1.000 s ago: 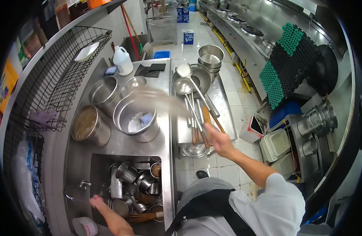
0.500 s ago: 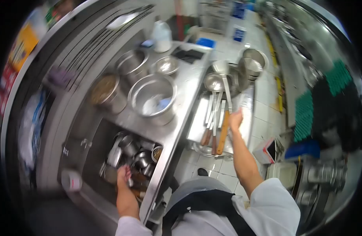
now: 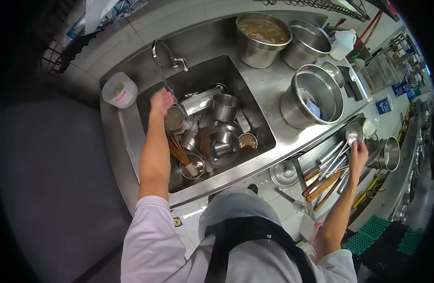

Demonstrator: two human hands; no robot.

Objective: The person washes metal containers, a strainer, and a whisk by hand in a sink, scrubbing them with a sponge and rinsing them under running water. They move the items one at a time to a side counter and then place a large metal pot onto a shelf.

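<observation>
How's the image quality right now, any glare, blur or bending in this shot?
Head view: strong wide-angle bending, with the counter's edges bowed and the picture's corners black; head view: glare on the floor tiles; head view: the right hand slightly soft, fine finger detail hard to read.

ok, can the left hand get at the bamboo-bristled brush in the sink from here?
Likely yes: the brush lies beside the left forearm, with nothing seen on top of it. The left hand, near the faucet, would probably just have to draw back toward the body.
</observation>
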